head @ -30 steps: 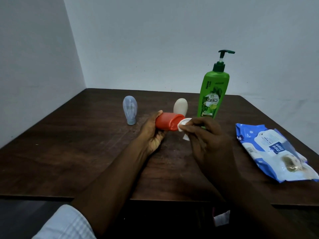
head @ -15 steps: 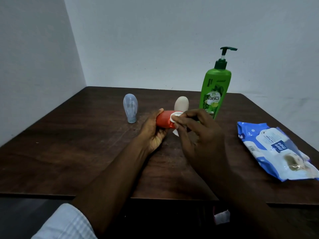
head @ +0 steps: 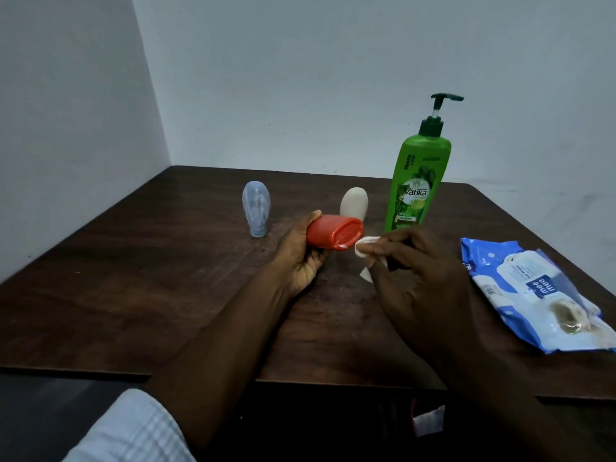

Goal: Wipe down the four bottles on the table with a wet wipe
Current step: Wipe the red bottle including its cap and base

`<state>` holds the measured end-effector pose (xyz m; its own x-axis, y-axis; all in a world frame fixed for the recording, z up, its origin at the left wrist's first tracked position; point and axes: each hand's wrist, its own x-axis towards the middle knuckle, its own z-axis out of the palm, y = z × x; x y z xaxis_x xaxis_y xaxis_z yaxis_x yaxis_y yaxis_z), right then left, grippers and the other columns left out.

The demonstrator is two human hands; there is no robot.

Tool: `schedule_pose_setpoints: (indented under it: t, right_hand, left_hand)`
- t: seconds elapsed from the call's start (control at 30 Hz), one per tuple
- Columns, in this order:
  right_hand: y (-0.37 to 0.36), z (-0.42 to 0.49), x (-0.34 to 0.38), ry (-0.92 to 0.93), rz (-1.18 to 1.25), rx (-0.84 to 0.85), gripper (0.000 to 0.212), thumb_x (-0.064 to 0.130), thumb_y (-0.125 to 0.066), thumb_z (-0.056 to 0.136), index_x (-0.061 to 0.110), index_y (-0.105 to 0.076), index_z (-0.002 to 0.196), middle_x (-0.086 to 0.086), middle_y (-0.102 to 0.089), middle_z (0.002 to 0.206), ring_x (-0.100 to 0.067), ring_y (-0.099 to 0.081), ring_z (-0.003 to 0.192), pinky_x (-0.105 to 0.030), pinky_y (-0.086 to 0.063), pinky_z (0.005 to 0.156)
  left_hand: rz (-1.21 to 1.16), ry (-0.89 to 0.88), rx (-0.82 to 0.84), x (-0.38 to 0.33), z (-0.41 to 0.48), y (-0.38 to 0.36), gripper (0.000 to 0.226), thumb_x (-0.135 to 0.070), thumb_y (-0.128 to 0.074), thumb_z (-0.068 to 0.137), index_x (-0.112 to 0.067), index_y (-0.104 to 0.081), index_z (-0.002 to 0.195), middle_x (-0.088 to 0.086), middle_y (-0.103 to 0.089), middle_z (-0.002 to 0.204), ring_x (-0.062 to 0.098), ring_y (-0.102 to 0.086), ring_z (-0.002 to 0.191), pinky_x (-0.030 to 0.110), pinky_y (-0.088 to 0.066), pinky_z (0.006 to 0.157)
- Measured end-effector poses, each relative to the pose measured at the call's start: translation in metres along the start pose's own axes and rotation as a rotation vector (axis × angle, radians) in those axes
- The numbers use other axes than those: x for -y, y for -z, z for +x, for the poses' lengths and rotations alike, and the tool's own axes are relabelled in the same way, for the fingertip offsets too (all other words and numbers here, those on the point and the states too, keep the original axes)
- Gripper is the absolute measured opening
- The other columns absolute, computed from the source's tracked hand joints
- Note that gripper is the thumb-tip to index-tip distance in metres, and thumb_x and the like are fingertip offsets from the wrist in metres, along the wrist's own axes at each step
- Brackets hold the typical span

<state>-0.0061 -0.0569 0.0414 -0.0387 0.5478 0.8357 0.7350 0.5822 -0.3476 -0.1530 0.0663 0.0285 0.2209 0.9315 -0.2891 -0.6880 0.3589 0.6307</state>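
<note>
My left hand (head: 300,255) grips a small red bottle (head: 333,232) lying sideways above the table, its flat end turned to the right. My right hand (head: 420,278) pinches a white wet wipe (head: 365,250) just right of that end, touching or nearly touching the rim. A pale blue bottle (head: 256,208) stands cap-down to the left. A cream bottle (head: 354,203) stands behind the red one. A tall green pump bottle (head: 418,181) stands at the back right.
A blue and white pack of wet wipes (head: 533,291) lies on the dark wooden table (head: 150,295) at the right, close to my right wrist. White walls meet in a corner behind the table. The table's front edge runs below my forearms.
My right hand has drawn the wipe off the red bottle's end and moved right. The bottle's flat end now shows fully. My left hand keeps its hold.
</note>
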Motion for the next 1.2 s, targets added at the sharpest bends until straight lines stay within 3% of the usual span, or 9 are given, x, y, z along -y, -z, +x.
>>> schedule_pose_setpoints:
  t: [0.17,0.27,0.37,0.47,0.63,0.73,0.97,1.07,1.2]
  right_hand:
    - [0.002,0.016,0.008,-0.072,0.120,-0.081,0.026,0.005,-0.075,0.088,0.015,-0.076,0.112,-0.003,-0.068,0.102,-0.013,-0.066,0.093,-0.031,-0.055,0.077]
    - [-0.001,0.025,0.010,-0.060,0.141,-0.090,0.032,-0.001,-0.073,0.086,0.014,-0.075,0.115,-0.005,-0.066,0.107,-0.010,-0.065,0.101,-0.028,-0.056,0.081]
    - [-0.007,0.027,0.013,-0.006,0.126,-0.052,0.042,-0.008,-0.070,0.079,0.011,-0.074,0.117,-0.007,-0.064,0.114,-0.012,-0.064,0.110,-0.027,-0.056,0.090]
    - [-0.013,0.021,0.013,0.099,0.013,-0.011,0.051,-0.017,-0.064,0.072,0.005,-0.073,0.117,-0.010,-0.064,0.115,-0.017,-0.063,0.108,-0.018,-0.047,0.099]
    - [-0.017,0.016,0.006,0.161,-0.017,0.025,0.041,-0.015,-0.072,0.079,0.003,-0.074,0.116,-0.013,-0.067,0.111,-0.024,-0.066,0.102,-0.024,-0.050,0.095]
    - [-0.017,0.015,0.007,0.163,-0.020,0.026,0.035,-0.006,-0.076,0.080,0.005,-0.075,0.113,-0.010,-0.070,0.110,-0.026,-0.068,0.099,-0.031,-0.052,0.092]
    - [-0.020,0.014,0.012,0.145,0.000,-0.018,0.024,0.000,-0.079,0.079,0.007,-0.079,0.102,-0.006,-0.073,0.101,-0.019,-0.069,0.093,-0.026,-0.054,0.087]
    - [-0.018,0.014,0.011,0.150,0.005,-0.014,0.024,0.002,-0.078,0.077,0.008,-0.079,0.101,-0.005,-0.074,0.099,-0.018,-0.069,0.091,-0.030,-0.055,0.083]
    - [-0.017,0.014,0.010,0.183,0.000,0.013,0.020,0.003,-0.078,0.077,0.009,-0.078,0.096,-0.004,-0.074,0.096,-0.020,-0.069,0.088,-0.035,-0.055,0.078]
  left_hand:
    - [-0.031,-0.004,0.012,0.000,0.003,0.002,0.050,-0.018,-0.070,0.092,0.003,-0.049,0.133,0.029,-0.057,0.137,0.033,-0.063,0.114,0.032,-0.062,0.066]
    - [-0.025,-0.011,0.018,0.001,0.006,0.003,0.052,-0.018,-0.070,0.092,0.001,-0.048,0.135,0.029,-0.058,0.135,0.033,-0.065,0.109,0.032,-0.064,0.062]
    - [-0.021,-0.020,0.030,0.001,0.011,0.006,0.053,-0.019,-0.069,0.092,0.000,-0.049,0.137,0.028,-0.059,0.135,0.036,-0.063,0.121,0.039,-0.060,0.079]
    - [-0.030,-0.022,0.051,0.001,0.014,0.009,0.053,-0.020,-0.069,0.092,0.000,-0.050,0.137,0.026,-0.060,0.134,0.031,-0.066,0.109,0.038,-0.060,0.081]
    - [-0.041,-0.007,0.068,0.002,0.021,0.013,0.067,-0.024,-0.076,0.083,0.000,-0.050,0.140,0.026,-0.060,0.135,0.034,-0.062,0.123,0.046,-0.055,0.097]
    - [-0.035,0.000,0.055,0.002,0.022,0.014,0.080,-0.024,-0.083,0.070,0.000,-0.051,0.139,0.026,-0.061,0.134,0.034,-0.063,0.121,0.044,-0.058,0.092]
    - [-0.024,0.015,0.058,0.002,0.028,0.017,0.070,-0.027,-0.074,0.086,0.001,-0.046,0.144,0.022,-0.060,0.128,0.027,-0.069,0.092,0.044,-0.057,0.093]
    - [-0.014,0.027,0.067,0.000,0.026,0.017,0.079,-0.026,-0.080,0.078,0.002,-0.046,0.143,0.021,-0.061,0.127,0.029,-0.069,0.093,0.047,-0.056,0.095]
    - [0.003,0.056,0.062,-0.001,0.019,0.014,0.083,-0.024,-0.084,0.068,0.002,-0.046,0.137,0.026,-0.058,0.135,0.037,-0.065,0.113,0.050,-0.059,0.090]
